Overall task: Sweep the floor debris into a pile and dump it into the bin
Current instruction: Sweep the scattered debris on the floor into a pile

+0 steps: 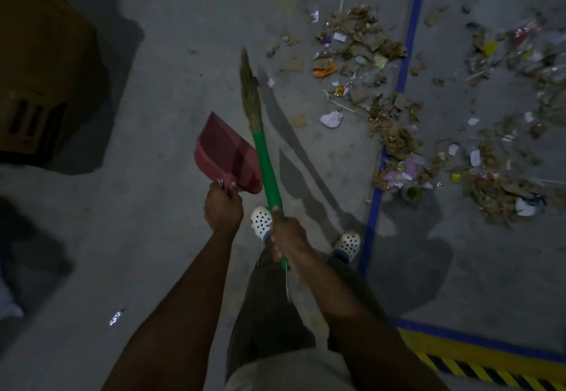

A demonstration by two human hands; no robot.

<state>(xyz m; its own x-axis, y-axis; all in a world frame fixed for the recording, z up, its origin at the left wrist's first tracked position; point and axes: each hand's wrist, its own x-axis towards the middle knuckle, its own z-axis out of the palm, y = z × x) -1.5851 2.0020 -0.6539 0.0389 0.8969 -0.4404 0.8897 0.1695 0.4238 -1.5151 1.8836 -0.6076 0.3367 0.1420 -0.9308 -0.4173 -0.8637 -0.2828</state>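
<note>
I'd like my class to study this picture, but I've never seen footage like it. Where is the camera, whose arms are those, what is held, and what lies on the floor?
There is no machine: one camera sits on a person's head and looks down, so the arms are the wearer's own. The left hand holds a red dustpan by its handle. The right hand grips the green handle of a broom, its straw bristles pointing forward. Scattered debris, mostly cardboard scraps and paper, lies ahead on the right, on both sides of a blue floor line. A brown cardboard box stands at the left. The white shoes are the wearer's.
</note>
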